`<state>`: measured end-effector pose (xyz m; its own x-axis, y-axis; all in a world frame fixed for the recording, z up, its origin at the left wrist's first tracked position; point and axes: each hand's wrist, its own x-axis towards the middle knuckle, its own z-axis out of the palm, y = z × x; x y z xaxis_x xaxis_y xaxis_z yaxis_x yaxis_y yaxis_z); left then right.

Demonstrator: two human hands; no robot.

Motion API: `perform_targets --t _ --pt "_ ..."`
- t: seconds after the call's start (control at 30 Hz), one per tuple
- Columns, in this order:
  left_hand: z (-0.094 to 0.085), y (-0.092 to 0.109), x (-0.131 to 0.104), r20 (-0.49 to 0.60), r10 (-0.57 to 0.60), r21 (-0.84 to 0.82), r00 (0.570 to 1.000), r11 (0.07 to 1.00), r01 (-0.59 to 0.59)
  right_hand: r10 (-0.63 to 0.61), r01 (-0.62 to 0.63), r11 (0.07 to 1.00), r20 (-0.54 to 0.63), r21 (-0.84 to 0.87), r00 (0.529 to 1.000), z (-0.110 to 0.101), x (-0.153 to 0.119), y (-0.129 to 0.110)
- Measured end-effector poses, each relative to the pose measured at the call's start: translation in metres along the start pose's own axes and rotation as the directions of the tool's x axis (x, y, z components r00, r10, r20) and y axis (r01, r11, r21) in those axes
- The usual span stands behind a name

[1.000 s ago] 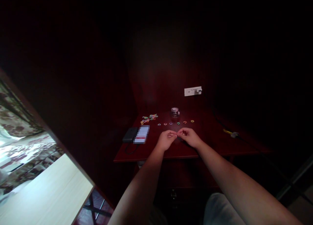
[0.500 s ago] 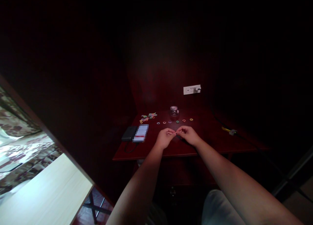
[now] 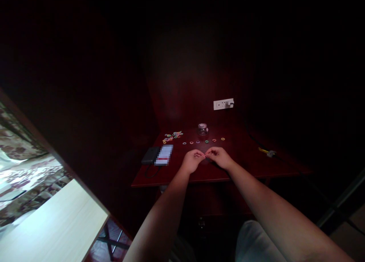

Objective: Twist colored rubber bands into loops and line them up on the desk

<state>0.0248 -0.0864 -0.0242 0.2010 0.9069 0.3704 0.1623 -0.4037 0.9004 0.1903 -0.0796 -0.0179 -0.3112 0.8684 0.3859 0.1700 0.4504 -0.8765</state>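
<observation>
My left hand (image 3: 192, 160) and my right hand (image 3: 219, 157) meet over the dark red desk, fingertips almost touching. Both are closed in a pinch on one small pinkish hair tie (image 3: 205, 155), mostly hidden by the fingers. Beyond them runs a spaced row of small ring-shaped hair ties, among them a green hair tie (image 3: 207, 142), a purple one, a red one and a yellow hair tie (image 3: 222, 139) at the right end. To the left lies a loose pile of coloured hair ties (image 3: 173, 136).
Behind the row stands a clear lidded jar (image 3: 202, 129). A black box-like device (image 3: 150, 155) and a lit phone (image 3: 164, 155) with a cable lie at the desk's left. A yellow-tipped cable (image 3: 267, 152) is at right. On the back wall sits a socket panel (image 3: 223, 104).
Almost nothing differs. My hands stay together in the same pinch, with only a slight shift of the fingers, and the row and pile are unchanged.
</observation>
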Motion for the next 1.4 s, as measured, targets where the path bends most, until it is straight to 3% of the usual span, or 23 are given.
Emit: perform_targets --t 0.27,0.73,1.17,1.4 --pt "-0.0004 0.0012 -0.0004 0.0 0.027 0.041 1.0 0.999 -0.027 0.035 -0.035 0.999 -0.012 -0.026 0.999 0.0 -0.0007 -0.0037" --pt "0.0005 0.009 -0.003 0.034 0.011 0.04 0.999 0.999 -0.013 -0.008 0.01 0.997 0.027 -0.082 1.0 -0.0011 -0.0002 -0.0006" --pt "0.0008 0.0023 -0.0009 0.017 0.003 0.062 1.0 0.998 -0.004 -0.012 0.011 0.997 -0.004 -0.075 1.0 0.0006 0.0 0.0" --pt "0.0004 0.0046 -0.0015 0.018 0.018 0.033 1.0 0.999 -0.019 -0.01 0.012 1.0 0.065 -0.023 0.998 0.0004 0.0004 -0.0006"
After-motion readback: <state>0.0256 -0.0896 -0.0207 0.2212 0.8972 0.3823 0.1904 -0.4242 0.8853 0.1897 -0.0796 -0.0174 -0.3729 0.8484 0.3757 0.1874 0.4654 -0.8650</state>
